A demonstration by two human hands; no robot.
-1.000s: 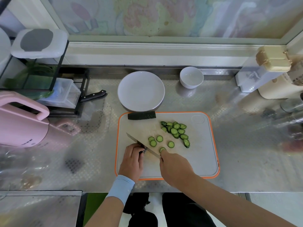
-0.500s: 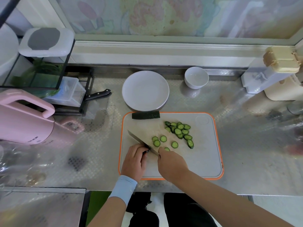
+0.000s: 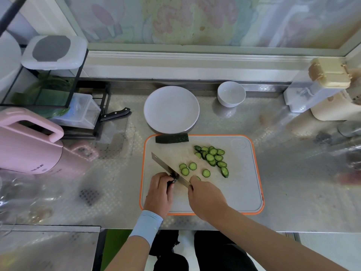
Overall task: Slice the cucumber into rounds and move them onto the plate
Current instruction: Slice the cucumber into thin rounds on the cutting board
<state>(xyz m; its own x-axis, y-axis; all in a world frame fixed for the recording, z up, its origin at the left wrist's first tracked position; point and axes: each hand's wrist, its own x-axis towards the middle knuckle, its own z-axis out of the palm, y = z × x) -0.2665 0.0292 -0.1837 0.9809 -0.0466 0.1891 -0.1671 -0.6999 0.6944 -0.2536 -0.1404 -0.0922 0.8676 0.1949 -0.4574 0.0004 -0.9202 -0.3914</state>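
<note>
Head view: a steel counter (image 3: 293, 173) carries a cutting board (image 3: 234, 192), with a white plate (image 3: 172, 109) just past its far edge. The right hand (image 3: 207, 200) grips a knife (image 3: 168, 169). The left hand (image 3: 159, 192) curls round a cucumber stub (image 3: 172, 179) beside the blade. Slices (image 3: 212, 157) lie mid-board, and a cucumber chunk (image 3: 172, 138) lies at the far edge.

Holds both forearms in over the near edge of the cutting board (image 3: 244, 192). Sets the left hand (image 3: 159, 194) knuckles-up by the near-left corner, fingers curled onto the cucumber stub (image 3: 173, 180). Wraps the right hand (image 3: 207, 198) round the handle of the knife (image 3: 168, 169), just right of the left hand, back upward. Wears a pale blue cuff (image 3: 145, 227) on the left wrist; right forearm bare.
</note>
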